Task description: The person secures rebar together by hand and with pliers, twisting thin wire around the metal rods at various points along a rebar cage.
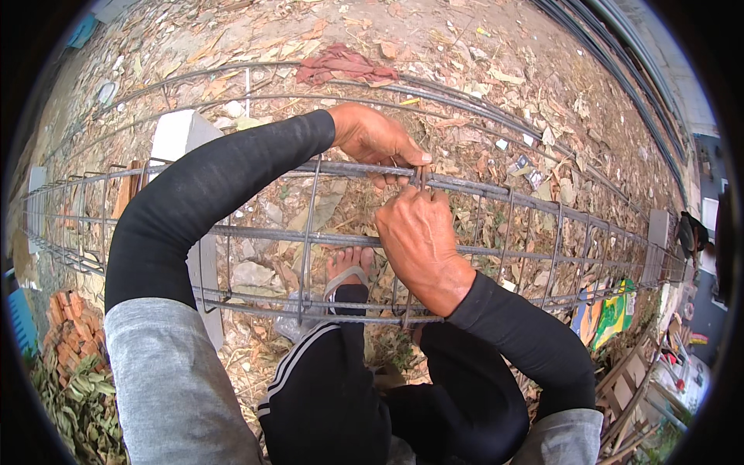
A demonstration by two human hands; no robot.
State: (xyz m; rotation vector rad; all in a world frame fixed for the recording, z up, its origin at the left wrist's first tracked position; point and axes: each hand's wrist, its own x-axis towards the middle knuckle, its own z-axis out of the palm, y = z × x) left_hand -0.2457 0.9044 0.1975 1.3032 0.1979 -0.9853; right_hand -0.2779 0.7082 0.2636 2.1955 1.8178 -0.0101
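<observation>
A long steel rebar cage (496, 190) runs across the view at waist height, made of lengthwise bars and square stirrups. My left hand (377, 139) reaches over its far top bar, fingers pinching a stirrup (419, 180) where it crosses that bar. My right hand (418, 232) comes from below and grips the same stirrup just under the joint, fingertips touching the left ones. Whether thin tie wire is between the fingers cannot be made out. My foot in a grey sandal (346, 273) shows through the cage.
A white concrete block (180, 133) props the cage on the left, and another grey block (659, 229) stands at the right. Loose long bars (232, 81) and a red rag (345, 63) lie beyond on leaf-strewn dirt. Red bricks (63, 319) sit lower left.
</observation>
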